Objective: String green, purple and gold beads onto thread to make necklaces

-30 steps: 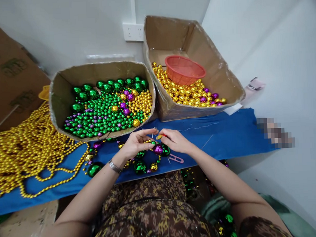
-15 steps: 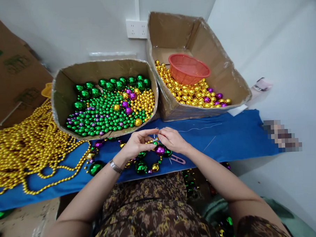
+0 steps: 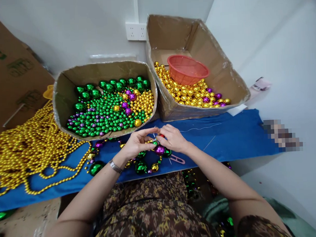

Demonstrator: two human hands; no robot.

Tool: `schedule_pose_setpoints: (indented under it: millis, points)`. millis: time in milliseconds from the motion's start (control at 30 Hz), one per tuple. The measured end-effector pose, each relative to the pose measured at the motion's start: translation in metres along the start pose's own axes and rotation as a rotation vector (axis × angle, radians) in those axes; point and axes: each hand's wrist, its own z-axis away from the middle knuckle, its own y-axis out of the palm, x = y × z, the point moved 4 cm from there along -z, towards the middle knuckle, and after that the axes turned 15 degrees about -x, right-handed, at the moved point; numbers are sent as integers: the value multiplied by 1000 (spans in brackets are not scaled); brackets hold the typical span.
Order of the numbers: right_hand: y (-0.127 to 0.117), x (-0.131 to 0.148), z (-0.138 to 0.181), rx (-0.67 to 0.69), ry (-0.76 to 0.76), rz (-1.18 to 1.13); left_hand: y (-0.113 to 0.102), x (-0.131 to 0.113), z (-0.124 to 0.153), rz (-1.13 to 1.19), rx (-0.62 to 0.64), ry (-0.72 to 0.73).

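Note:
My left hand pinches a bead string near a small green bead, thumb and forefinger toward my right hand. My right hand meets it there, fingers curled, with a bit of a small red object showing between them; its kind cannot be made out. Just below hangs a shiny purple bead. More of the bead string lies on the blue cloth under my wrists, with a large green bead and a gold bead. A pink looped handle lies beside it.
A carton of green, gold and purple beads stands behind my hands. Right of it, another carton holds gold beads and a red basket. Gold bead strands are heaped at left. Thin thread trails across the cloth.
The small red object now shows in my right hand, whose fingers have shifted slightly. My left hand keeps its pinch on the bead string. The view has moved a little.

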Motion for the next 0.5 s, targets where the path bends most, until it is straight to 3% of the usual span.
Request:
schedule_pose_setpoints:
  millis: [267,500]
  points:
    - [-30,17,15,-115,136,-227,5,-7,3,-20,-19,41]
    - [-24,39,34,-360,109,-37,12,-18,11,-16,-60,104]
